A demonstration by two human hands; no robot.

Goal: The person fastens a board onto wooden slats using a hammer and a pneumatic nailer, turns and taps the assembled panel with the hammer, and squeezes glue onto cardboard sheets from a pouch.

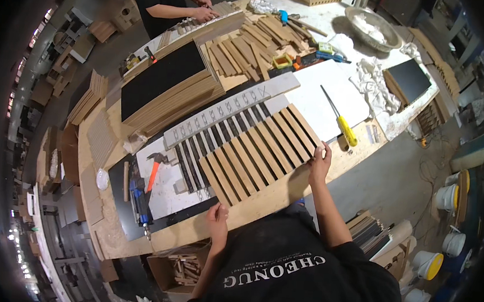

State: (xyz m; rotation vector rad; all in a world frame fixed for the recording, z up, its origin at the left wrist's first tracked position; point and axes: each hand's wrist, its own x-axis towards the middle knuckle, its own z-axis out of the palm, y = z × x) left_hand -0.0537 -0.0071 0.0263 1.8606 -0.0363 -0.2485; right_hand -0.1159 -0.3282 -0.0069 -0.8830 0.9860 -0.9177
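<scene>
A panel of light wooden slats (260,154) with narrow dark gaps lies slanted across the near side of the workbench. At its near left corner my left hand (217,215) pinches the edge between thumb and fingers. My right hand (319,158) is closed on the panel's right corner. Beyond the panel, partly covered by it, is a rack of black and pale strips (190,161). A long grey board (222,115) with drawn marks runs along the rack's far edge. To the right lies a long-shafted yellow screwdriver (347,131).
Left of the rack rest an orange-handled hammer (152,176) and a blue power tool (138,200). Black-topped boards (163,82) are stacked behind, near loose wooden strips (239,54). A metal basin (374,30) stands far right. Across the bench, a co-worker's hands (205,11) handle wooden pieces.
</scene>
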